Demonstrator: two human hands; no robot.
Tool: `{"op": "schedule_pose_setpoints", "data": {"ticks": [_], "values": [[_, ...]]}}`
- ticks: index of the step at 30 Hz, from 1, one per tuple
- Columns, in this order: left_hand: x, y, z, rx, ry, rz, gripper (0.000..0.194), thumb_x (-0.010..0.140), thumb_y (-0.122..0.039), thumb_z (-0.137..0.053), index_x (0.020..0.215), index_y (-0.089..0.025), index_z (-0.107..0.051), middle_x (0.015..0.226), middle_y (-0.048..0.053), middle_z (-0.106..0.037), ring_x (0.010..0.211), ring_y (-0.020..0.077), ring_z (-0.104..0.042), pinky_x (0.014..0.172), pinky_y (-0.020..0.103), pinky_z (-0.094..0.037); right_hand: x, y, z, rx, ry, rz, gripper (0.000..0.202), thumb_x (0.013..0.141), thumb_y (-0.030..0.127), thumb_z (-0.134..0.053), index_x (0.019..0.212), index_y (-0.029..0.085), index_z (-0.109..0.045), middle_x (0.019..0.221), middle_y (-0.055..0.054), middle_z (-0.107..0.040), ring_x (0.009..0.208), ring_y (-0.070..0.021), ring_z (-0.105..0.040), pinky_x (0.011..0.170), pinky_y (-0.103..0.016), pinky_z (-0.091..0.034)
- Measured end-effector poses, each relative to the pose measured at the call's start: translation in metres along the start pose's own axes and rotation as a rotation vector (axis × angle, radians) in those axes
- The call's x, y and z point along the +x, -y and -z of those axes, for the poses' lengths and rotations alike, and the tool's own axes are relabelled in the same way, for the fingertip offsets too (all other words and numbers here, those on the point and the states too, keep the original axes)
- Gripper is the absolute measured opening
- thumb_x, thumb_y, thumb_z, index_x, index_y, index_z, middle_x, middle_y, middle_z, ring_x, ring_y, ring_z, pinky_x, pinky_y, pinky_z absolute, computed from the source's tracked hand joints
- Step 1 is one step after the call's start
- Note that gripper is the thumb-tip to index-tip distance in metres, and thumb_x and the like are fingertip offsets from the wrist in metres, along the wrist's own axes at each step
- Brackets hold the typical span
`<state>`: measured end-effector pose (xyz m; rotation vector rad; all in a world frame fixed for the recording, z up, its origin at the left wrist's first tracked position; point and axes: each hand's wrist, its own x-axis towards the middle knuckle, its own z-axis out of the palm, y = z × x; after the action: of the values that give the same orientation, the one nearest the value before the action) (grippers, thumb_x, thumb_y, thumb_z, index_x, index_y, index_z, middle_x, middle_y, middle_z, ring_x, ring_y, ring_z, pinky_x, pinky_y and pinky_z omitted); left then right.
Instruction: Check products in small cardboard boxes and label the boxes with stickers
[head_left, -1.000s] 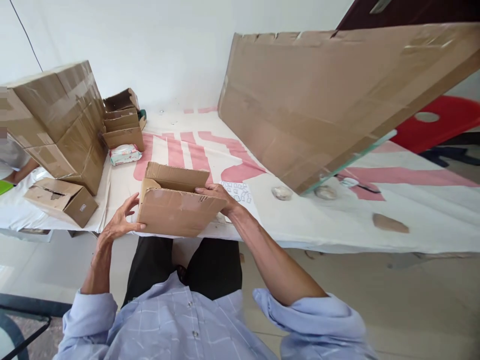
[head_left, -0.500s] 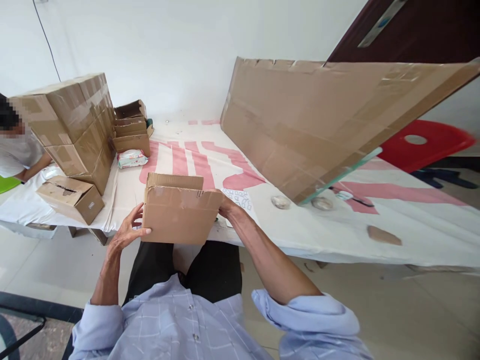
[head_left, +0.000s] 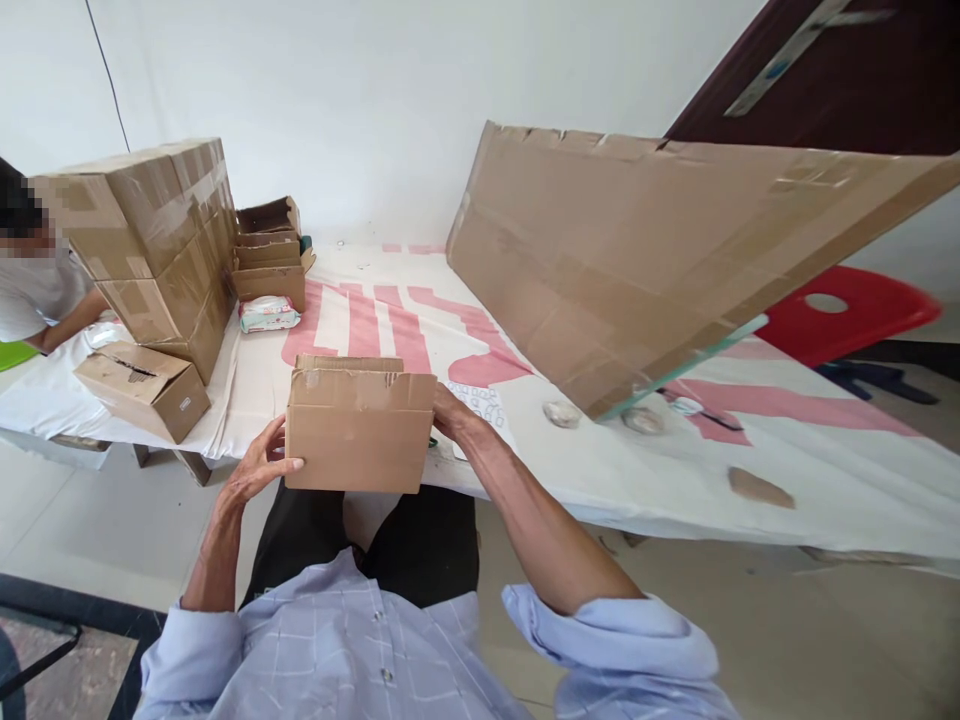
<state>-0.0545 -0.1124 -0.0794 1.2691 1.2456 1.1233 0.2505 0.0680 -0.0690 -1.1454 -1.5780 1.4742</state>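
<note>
A brown cardboard box (head_left: 358, 440) stands upright at the table's near edge, just above my lap, its upper flaps raised. My left hand (head_left: 262, 462) grips its left side, thumb on the front face and fingers behind. At the right side, my right hand (head_left: 448, 410) holds the edge; its fingers are mostly hidden behind the cardboard. Beside that hand lies a white sheet (head_left: 484, 412) with small printed outlines. A small dark green thing peeks out between the box and my right wrist, too little of it to name.
Taped cartons (head_left: 150, 220) are stacked at the left, with a smaller box (head_left: 146, 385) before them. Open boxes (head_left: 270, 285) and a wipes pack (head_left: 270, 314) stand behind. A large cardboard panel (head_left: 637, 270) leans at the right near tape rolls (head_left: 561, 413). A person (head_left: 45, 290) sits far left.
The box has turned a little, so its front now faces me more squarely and a crease shows below the front flap. Both hands stay on it. The view has shifted slightly.
</note>
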Motion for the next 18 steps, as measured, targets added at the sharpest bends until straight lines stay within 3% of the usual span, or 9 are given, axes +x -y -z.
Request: {"op": "schedule_pose_setpoints", "data": {"ticks": [4, 8, 13, 18], "values": [[-0.002, 0.000, 0.003, 0.168, -0.031, -0.085, 0.118, 0.066, -0.047, -0.097, 0.166, -0.024, -0.041, 0.163, 0.021, -0.052, 0.149, 0.0438, -0.051, 0.111, 0.057, -0.052, -0.007, 0.006, 0.005, 0.055, 0.030, -0.036, 0.044, 0.061, 0.056, -0.087, 0.077, 0.019, -0.070, 0.076, -0.004, -0.075, 0.070, -0.0186, -0.065, 0.064, -0.030, -0.050], [-0.007, -0.007, -0.006, 0.393, -0.098, -0.280, 0.127, 0.063, -0.049, -0.100, 0.170, -0.029, -0.032, 0.171, 0.020, -0.040, 0.157, 0.0443, -0.041, 0.116, 0.061, -0.049, -0.020, 0.005, 0.015, 0.087, 0.061, -0.092, 0.046, 0.061, 0.052, -0.094, 0.087, 0.018, -0.077, 0.085, -0.006, -0.079, 0.074, -0.0201, -0.069, 0.068, -0.030, -0.052], [-0.010, -0.023, -0.032, 0.518, -0.112, -0.478, 0.132, 0.067, -0.066, -0.096, 0.172, -0.030, -0.025, 0.169, 0.023, -0.040, 0.156, 0.0448, -0.043, 0.121, 0.063, -0.045, -0.032, -0.014, 0.029, 0.161, 0.039, -0.133, 0.047, 0.065, 0.055, -0.094, 0.087, 0.019, -0.075, 0.083, -0.006, -0.079, 0.072, -0.0223, -0.071, 0.067, -0.033, -0.056], [-0.010, -0.035, -0.046, 0.561, -0.096, -0.543, 0.133, 0.067, -0.075, -0.092, 0.172, -0.031, -0.022, 0.167, 0.023, -0.042, 0.155, 0.0451, -0.044, 0.121, 0.065, -0.045, -0.033, -0.029, 0.033, 0.217, 0.021, -0.127, 0.046, 0.066, 0.055, -0.093, 0.090, 0.022, -0.075, 0.082, -0.005, -0.079, 0.070, -0.0230, -0.072, 0.065, -0.034, -0.058]]}}
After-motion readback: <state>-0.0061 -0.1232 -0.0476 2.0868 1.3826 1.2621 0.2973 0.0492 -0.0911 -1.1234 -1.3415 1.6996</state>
